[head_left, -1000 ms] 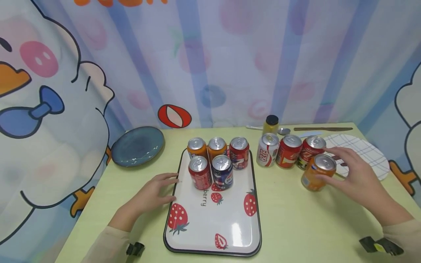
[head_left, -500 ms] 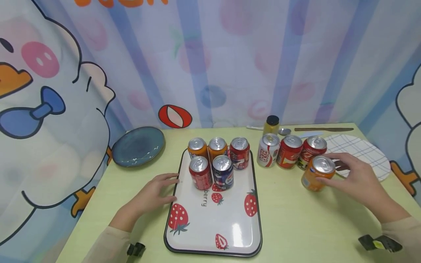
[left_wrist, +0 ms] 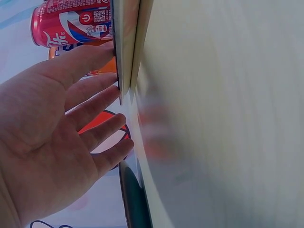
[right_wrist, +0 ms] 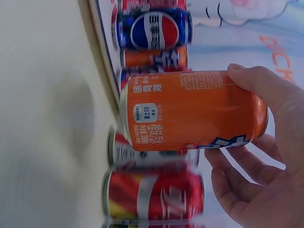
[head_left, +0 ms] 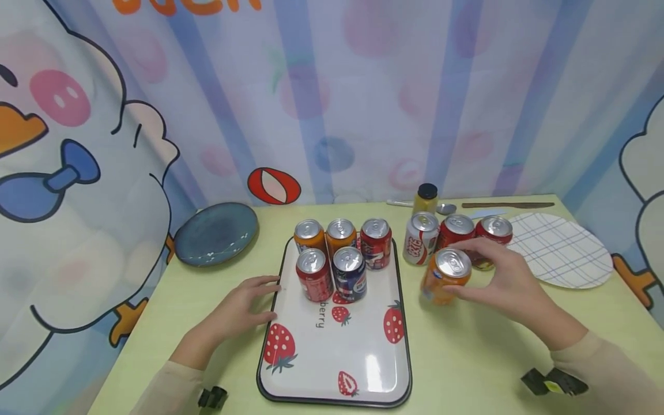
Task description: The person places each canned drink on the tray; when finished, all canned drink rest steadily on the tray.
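Note:
My right hand point(head_left: 510, 285) grips an orange soda can point(head_left: 438, 285) between thumb and fingers. In the right wrist view the can point(right_wrist: 190, 109) looks raised slightly off the table. My left hand point(head_left: 233, 308) touches the left rim of a white strawberry-patterned tray point(head_left: 332, 369); its fingers are loosely extended in the left wrist view. At the tray's far end stand two orange cans point(head_left: 309, 231), a red-and-blue can point(head_left: 376, 242), a pink-red can point(head_left: 314, 276) and a blue Pepsi can point(head_left: 350, 275). Behind the gripped can are a white can point(head_left: 421, 239) and two red cans point(head_left: 456, 230).
A dark teal plate point(head_left: 215, 233) lies at the far left. A white checked plate point(head_left: 565, 253) lies at the right. Along the back edge are a black-lidded jar point(head_left: 426, 200), a spoon point(head_left: 446, 209) and a thin brown utensil point(head_left: 508, 205). A curtain hangs behind the table.
My right hand has carried the orange can leftward, away from the checked plate and nearer the tray. My left hand and the cans on the tray stay where they were.

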